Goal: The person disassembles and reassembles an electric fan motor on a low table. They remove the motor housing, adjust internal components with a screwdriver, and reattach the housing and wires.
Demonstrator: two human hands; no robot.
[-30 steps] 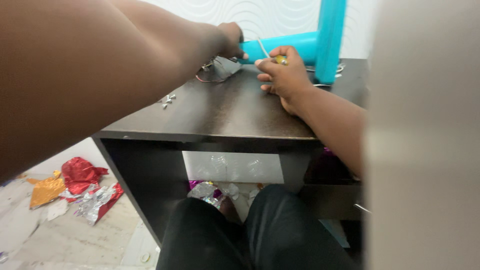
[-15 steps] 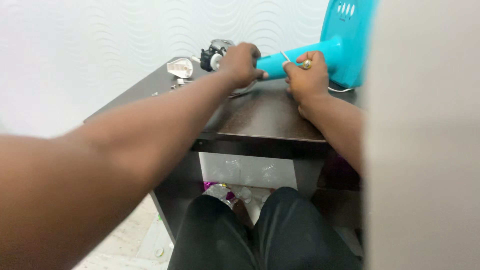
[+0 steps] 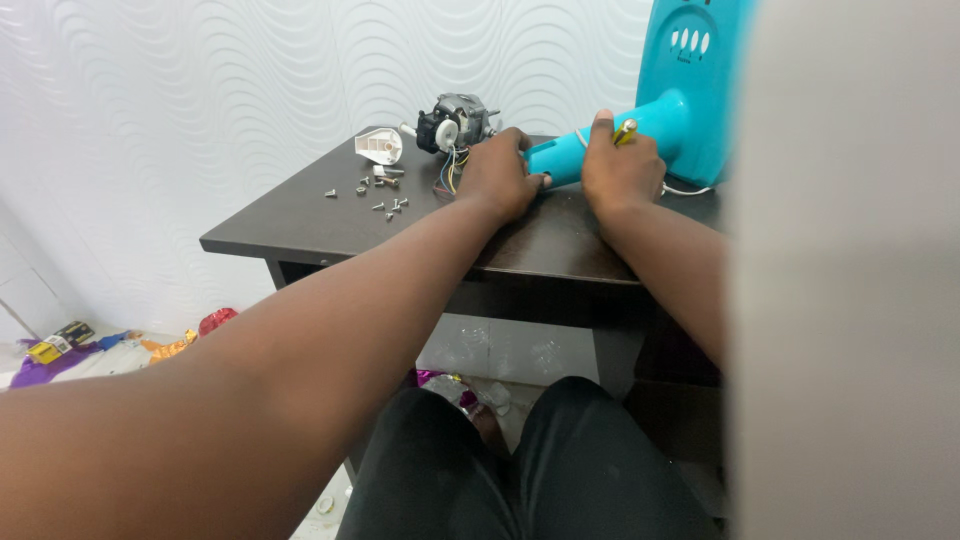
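A turquoise plastic housing is seen at the far right of a dark table. It is made up of a flat upright panel with three slots near the top and a rounded neck lying level toward the table's middle. The neck's open end is gripped by the left hand, and its middle is covered from above by the right hand. A small yellow-handled tool is pinched in the right hand, against the neck.
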